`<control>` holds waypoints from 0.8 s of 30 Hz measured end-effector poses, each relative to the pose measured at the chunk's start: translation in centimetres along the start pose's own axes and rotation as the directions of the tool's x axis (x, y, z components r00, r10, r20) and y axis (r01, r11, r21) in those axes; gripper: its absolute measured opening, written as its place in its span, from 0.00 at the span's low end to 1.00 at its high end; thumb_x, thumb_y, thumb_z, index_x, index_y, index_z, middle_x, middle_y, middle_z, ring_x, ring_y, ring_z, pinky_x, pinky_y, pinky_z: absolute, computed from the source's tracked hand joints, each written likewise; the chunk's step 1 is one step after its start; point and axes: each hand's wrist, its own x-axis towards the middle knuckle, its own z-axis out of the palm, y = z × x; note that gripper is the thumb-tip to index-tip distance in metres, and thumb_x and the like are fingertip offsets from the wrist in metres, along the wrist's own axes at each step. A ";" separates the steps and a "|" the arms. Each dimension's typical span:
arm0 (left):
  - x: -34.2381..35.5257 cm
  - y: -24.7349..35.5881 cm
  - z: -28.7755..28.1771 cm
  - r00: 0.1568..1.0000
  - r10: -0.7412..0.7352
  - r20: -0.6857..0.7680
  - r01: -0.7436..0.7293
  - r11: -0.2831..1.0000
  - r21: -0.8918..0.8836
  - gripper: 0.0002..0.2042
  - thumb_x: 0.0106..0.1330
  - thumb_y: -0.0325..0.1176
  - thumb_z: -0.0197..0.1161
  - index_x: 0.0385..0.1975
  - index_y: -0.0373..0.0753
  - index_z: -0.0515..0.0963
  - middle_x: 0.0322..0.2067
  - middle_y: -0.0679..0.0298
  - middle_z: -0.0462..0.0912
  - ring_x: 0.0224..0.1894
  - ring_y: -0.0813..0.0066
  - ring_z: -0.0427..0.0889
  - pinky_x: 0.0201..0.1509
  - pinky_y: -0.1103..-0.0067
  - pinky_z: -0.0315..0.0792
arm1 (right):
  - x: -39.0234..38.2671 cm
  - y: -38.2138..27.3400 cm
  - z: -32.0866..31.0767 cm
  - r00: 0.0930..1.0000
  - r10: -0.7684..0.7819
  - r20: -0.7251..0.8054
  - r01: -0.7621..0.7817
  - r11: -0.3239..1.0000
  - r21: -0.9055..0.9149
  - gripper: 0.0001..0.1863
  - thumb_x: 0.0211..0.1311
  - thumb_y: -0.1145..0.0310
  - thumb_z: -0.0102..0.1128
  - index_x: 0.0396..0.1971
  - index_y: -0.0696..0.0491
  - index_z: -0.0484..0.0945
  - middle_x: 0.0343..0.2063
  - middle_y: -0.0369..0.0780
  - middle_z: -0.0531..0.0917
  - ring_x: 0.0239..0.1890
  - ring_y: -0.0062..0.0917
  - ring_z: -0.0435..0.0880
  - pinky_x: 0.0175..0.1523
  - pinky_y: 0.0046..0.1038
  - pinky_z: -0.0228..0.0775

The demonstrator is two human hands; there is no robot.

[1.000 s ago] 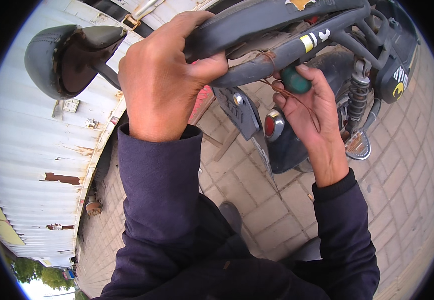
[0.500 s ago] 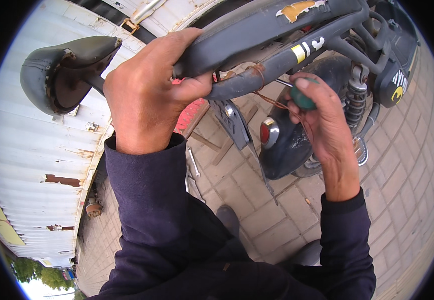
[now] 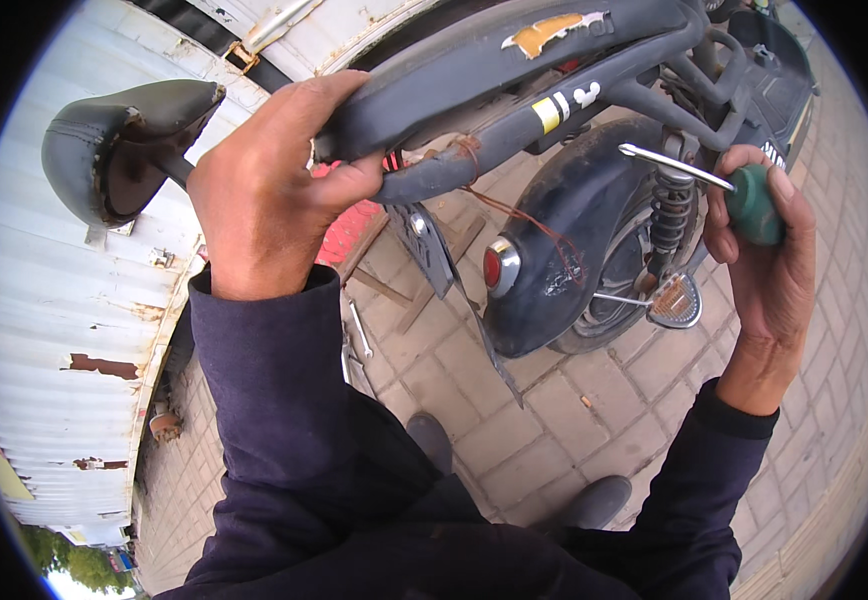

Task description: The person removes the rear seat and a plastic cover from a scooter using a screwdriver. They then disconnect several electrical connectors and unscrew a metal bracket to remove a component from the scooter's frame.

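Note:
My left hand (image 3: 259, 190) is closed round the rear end of a scooter's black seat (image 3: 454, 80) and the frame tube (image 3: 494, 147) under it. Well to the right of that tube end, my right hand (image 3: 776, 285) holds a screwdriver (image 3: 757, 206) by its green handle. Its metal shank points left, with the tip in the air in front of the shock absorber (image 3: 670, 205). Thin reddish wire (image 3: 514, 212) is wound round the tube and hangs loose over the black rear mudguard (image 3: 539, 290). A red tail light (image 3: 500, 266) sits on the mudguard.
A black padded backrest (image 3: 104, 150) stands out left of my left hand. Behind it runs a white, rusted corrugated metal wall (image 3: 64, 300). A spanner (image 3: 360, 328) lies on the paving (image 3: 514, 440) beside my shoes (image 3: 599, 503). The scooter's pedal (image 3: 676, 300) sticks out near the wheel.
My right hand has moved right with the screwdriver, away from the tube and the wire, which now hangs free of it. My left hand keeps its grip; the whole view has shifted slightly.

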 end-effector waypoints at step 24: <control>-7.8 3.2 -4.9 0.531 -0.834 0.148 0.289 0.014 -0.957 0.27 0.84 0.52 0.41 0.43 0.32 0.77 0.31 0.49 0.86 0.31 0.65 0.84 0.39 0.72 0.78 | 9.1 -6.2 6.4 0.902 -0.408 0.139 0.331 0.448 -0.830 0.32 0.78 0.41 0.48 0.55 0.58 0.79 0.51 0.46 0.86 0.55 0.32 0.83 0.62 0.31 0.70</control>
